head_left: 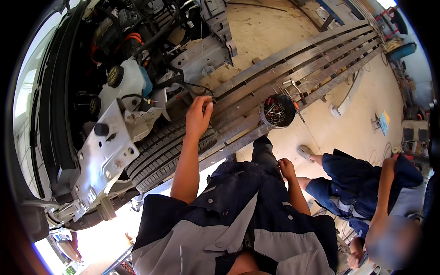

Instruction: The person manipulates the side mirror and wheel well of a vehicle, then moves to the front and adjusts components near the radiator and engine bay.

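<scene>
- Concrete floor [247,27], pale and stained, runs under a slatted metal surface [300,68] beside a vehicle with its front structure exposed; a co-worker [341,181] is at the right.
- Near the vehicle's inner edge, just above the tyre [158,153], the left hand [197,117] reaches to the end of a dark cable [195,85]. Its fingers are bent and drawn close together by that end; whether they pinch it or only touch it, I cannot tell.
- By the person's thigh, the right hand [287,168] has curled fingers; I cannot tell whether they grasp anything.
- Handling this cable well, I judge, calls for gripping any solid end piece rather than pulling on the wire, and for guarding the knuckles against the bare metal panel [107,149] and its edges.
- A second hand could steady the cable, if the right one is free.
- Beyond the hands, a black bucket [289,106] of small fasteners sits on the slats, with hand tools [295,87] next to it; footing should allow for both.
- Hard to make out: the cable's tip, partly covered by the fingers; its far run, lost among dark engine parts [133,36]; and the vehicle's outer side, cut off by the rim.
</scene>
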### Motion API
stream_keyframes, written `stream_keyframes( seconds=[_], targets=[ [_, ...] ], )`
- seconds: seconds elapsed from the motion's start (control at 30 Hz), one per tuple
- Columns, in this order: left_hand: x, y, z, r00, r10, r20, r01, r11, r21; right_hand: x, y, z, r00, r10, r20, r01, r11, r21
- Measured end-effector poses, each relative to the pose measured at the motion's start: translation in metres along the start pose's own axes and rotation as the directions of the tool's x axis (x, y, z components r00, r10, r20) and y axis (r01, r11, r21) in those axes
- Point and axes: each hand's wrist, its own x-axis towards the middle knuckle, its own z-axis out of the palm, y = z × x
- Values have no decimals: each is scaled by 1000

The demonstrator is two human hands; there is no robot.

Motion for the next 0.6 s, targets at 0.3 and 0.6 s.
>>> stream_keyframes(
  seconds=[0.3,0.6],
  targets=[
    [178,58,20,963,200,-182,-164,967,194,119,-35,-51,998,-57,39,55,996,67],
    [301,50,73,997,68,31,-74,959,275,201,-39,-111,976,-11,217,-5,997,75]
  ],
)
